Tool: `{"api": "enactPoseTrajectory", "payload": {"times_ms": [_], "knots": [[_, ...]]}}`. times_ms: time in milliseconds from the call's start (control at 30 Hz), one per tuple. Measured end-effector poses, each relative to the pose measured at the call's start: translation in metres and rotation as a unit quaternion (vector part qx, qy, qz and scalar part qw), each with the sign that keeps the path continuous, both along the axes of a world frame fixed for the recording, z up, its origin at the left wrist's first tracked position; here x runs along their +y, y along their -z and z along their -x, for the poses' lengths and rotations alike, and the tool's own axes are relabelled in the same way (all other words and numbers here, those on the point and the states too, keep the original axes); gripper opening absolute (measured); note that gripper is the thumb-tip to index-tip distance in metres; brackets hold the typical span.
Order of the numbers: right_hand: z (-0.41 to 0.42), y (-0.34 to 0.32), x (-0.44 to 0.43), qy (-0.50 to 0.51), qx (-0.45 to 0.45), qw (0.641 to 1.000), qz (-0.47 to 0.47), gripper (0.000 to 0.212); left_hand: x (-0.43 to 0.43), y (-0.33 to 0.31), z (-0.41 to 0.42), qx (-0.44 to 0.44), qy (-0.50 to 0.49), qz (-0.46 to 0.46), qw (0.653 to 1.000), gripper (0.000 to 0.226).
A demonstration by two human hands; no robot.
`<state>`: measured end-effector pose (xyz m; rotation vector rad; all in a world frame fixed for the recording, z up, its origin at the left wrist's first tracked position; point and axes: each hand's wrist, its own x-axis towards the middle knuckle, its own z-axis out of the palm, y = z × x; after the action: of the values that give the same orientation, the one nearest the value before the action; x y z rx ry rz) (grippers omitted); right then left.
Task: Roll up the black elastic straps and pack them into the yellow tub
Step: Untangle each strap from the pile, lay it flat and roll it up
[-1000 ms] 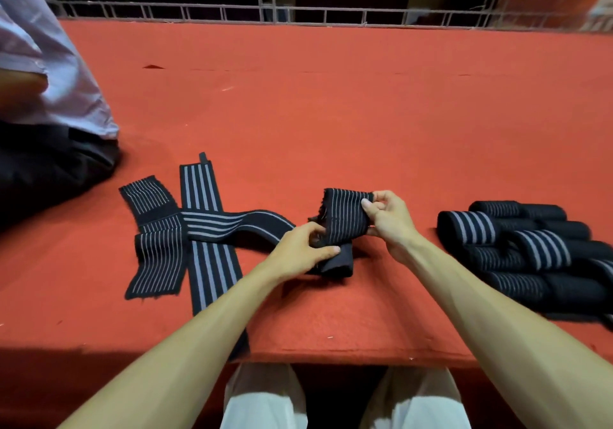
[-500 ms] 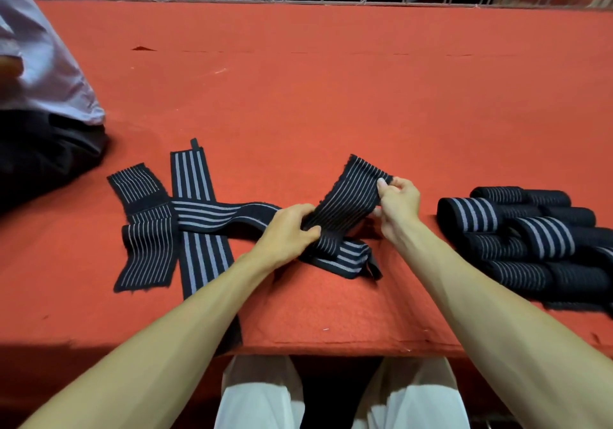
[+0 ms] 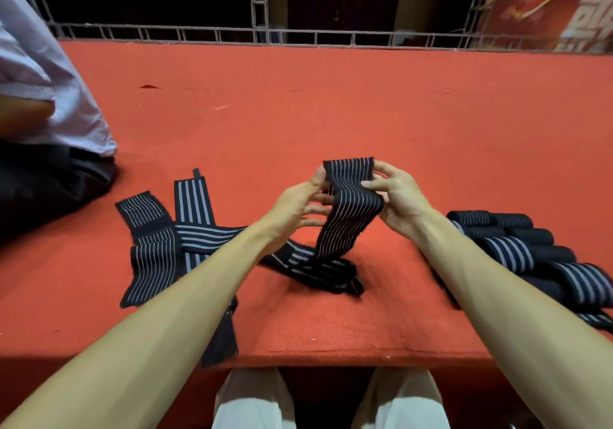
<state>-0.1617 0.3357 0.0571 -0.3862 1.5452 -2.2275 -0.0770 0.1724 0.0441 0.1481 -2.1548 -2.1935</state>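
Note:
I hold one black elastic strap with thin white stripes (image 3: 348,209) lifted above the red table. My left hand (image 3: 298,203) pinches its left edge near the top end and my right hand (image 3: 396,196) grips its right edge. The strap's lower part trails down to the table in front of me. Two or three more unrolled straps (image 3: 156,239) lie crossed over each other at the left. A pile of several rolled straps (image 3: 517,249) sits at the right. No yellow tub is in view.
The red felt table (image 3: 331,106) stretches far ahead to a metal railing (image 3: 298,35). Another person in a light shirt (image 3: 43,96) sits at the far left. The table's front edge (image 3: 331,359) runs just above my knees.
Both hands have lifted the strap's end up off the table and away from me, so it now hangs unfolded between them. The view has tilted upward.

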Motion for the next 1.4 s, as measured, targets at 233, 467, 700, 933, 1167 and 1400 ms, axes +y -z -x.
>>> {"api": "enactPoseTrajectory", "payload": {"times_ms": [233,467,700,933,1167,1400], "knots": [[-0.032,-0.023,0.046,-0.149,0.073,0.982,-0.09,0.046,0.032,-0.045,-0.001,0.051,-0.132,-0.145,0.979,0.008],[-0.038,-0.03,0.062,-0.037,0.139,0.983,-0.11,0.046,0.052,-0.049,-0.02,0.108,-0.066,0.043,0.991,0.023],[-0.043,-0.052,0.054,0.097,0.168,0.978,-0.076,0.018,0.058,-0.062,-0.033,0.166,0.0,0.149,0.975,0.033],[-0.052,-0.08,0.061,0.137,0.142,0.98,0.008,0.018,0.058,-0.055,-0.042,0.125,0.078,0.152,0.977,0.021],[-0.054,-0.101,0.069,0.114,0.057,0.984,0.128,0.04,0.072,-0.05,-0.051,0.088,0.134,0.187,0.969,0.023],[-0.024,-0.092,0.066,0.134,0.022,0.987,0.083,0.015,0.081,-0.058,-0.045,0.05,0.15,0.035,0.987,0.02]]}}
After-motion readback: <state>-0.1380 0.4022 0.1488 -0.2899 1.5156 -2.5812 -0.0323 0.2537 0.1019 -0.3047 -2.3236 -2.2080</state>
